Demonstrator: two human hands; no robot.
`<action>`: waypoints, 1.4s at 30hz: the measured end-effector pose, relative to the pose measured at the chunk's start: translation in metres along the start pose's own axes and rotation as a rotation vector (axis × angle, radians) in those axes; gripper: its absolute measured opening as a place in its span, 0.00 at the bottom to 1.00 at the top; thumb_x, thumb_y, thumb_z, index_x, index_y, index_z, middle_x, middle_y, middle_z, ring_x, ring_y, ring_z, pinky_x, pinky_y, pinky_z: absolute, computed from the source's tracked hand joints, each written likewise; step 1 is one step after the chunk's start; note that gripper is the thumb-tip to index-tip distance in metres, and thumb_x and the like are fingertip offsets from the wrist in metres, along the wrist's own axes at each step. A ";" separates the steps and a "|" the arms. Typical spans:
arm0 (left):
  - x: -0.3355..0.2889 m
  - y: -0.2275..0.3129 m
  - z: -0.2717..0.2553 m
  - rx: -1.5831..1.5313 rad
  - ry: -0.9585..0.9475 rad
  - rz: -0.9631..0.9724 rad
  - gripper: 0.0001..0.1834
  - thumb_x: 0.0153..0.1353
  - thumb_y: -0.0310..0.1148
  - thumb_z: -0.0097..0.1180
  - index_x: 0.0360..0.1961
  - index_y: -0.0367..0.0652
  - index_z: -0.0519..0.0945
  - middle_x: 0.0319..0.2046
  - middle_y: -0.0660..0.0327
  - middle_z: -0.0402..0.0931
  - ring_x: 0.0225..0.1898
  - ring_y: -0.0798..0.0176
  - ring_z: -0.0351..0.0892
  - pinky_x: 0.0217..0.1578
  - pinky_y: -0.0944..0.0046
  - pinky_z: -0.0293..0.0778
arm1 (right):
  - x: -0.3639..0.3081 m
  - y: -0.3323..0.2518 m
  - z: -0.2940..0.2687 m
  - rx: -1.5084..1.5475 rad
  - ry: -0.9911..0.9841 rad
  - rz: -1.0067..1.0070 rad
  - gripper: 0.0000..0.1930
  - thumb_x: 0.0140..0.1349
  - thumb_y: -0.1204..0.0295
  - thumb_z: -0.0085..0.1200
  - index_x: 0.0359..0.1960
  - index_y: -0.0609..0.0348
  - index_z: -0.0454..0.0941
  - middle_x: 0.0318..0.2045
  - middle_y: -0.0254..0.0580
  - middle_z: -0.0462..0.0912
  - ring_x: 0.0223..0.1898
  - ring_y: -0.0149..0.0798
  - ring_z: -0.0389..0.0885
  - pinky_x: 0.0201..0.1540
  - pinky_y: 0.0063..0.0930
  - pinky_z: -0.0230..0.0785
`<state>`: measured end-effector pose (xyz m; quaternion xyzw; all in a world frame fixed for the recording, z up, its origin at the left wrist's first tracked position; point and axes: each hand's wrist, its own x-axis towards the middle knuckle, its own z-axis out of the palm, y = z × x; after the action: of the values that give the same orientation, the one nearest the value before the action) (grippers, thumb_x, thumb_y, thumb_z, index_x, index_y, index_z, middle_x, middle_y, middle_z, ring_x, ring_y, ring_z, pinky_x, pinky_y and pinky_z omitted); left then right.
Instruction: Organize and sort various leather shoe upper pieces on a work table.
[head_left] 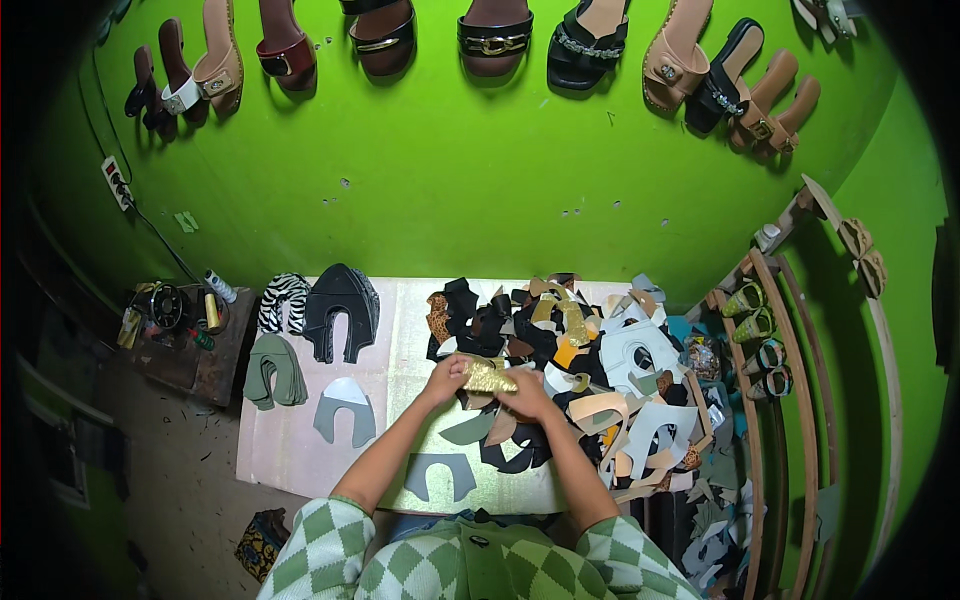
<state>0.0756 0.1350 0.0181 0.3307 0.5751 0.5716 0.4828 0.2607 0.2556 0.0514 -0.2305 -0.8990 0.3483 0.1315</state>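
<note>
A shiny gold piece of material (489, 376) is stretched between my two hands above the table. My left hand (446, 380) grips its left end, and my right hand (526, 394) grips its right end. Beyond and to the right of them spreads a heap of cut scraps (500, 322) in black, tan, white, gold and leopard print. Close by on the table lie a grey-green scrap (468, 429) and, nearer me, a grey U-shaped piece (441, 475).
On the table's left are zebra-print pieces (283, 303), a black stack of U-shaped pieces (343, 310), an olive stack (274, 372) and a grey-and-white piece (345, 412). A sewing machine (165, 305) stands far left. At right leans a wooden rack (775, 430) with sandals. More sandals (495, 40) hang on the green wall.
</note>
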 end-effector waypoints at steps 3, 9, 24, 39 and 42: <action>0.015 0.022 -0.008 -0.049 0.037 0.055 0.15 0.63 0.25 0.45 0.51 0.38 0.67 0.41 0.60 0.76 0.39 0.69 0.77 0.41 0.71 0.73 | 0.021 0.005 -0.032 -0.129 0.220 0.024 0.26 0.45 0.62 0.59 0.48 0.57 0.74 0.38 0.45 0.74 0.44 0.47 0.69 0.53 0.40 0.53; 0.019 -0.007 -0.029 0.602 0.219 0.110 0.23 0.50 0.29 0.56 0.50 0.38 0.72 0.44 0.49 0.73 0.46 0.52 0.73 0.48 0.59 0.69 | 0.058 0.006 -0.056 -0.581 0.034 0.285 0.41 0.39 0.64 0.63 0.59 0.55 0.62 0.58 0.53 0.58 0.60 0.56 0.54 0.59 0.50 0.49; 0.024 -0.025 -0.062 0.714 0.107 0.178 0.22 0.43 0.23 0.55 0.44 0.43 0.77 0.52 0.47 0.67 0.56 0.45 0.64 0.57 0.54 0.60 | 0.174 0.043 0.075 -0.447 -0.097 -0.073 0.17 0.47 0.74 0.54 0.41 0.45 0.78 0.43 0.39 0.76 0.40 0.46 0.77 0.40 0.44 0.68; 0.069 -0.016 -0.029 1.082 0.066 0.063 0.23 0.46 0.32 0.61 0.47 0.52 0.75 0.54 0.54 0.63 0.53 0.47 0.62 0.53 0.55 0.65 | 0.137 0.044 0.030 0.079 -0.322 0.146 0.17 0.52 0.65 0.54 0.44 0.56 0.77 0.38 0.50 0.79 0.41 0.47 0.78 0.47 0.36 0.67; 0.056 -0.018 -0.034 0.992 0.043 0.128 0.19 0.47 0.28 0.58 0.44 0.50 0.76 0.50 0.56 0.67 0.51 0.49 0.65 0.53 0.56 0.65 | 0.170 0.056 0.046 -0.051 0.069 -0.149 0.17 0.52 0.68 0.51 0.46 0.52 0.75 0.44 0.50 0.76 0.44 0.52 0.75 0.45 0.39 0.68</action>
<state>0.0296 0.1739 -0.0130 0.5434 0.7660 0.2644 0.2194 0.1148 0.3518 -0.0069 -0.1781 -0.9173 0.3063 0.1818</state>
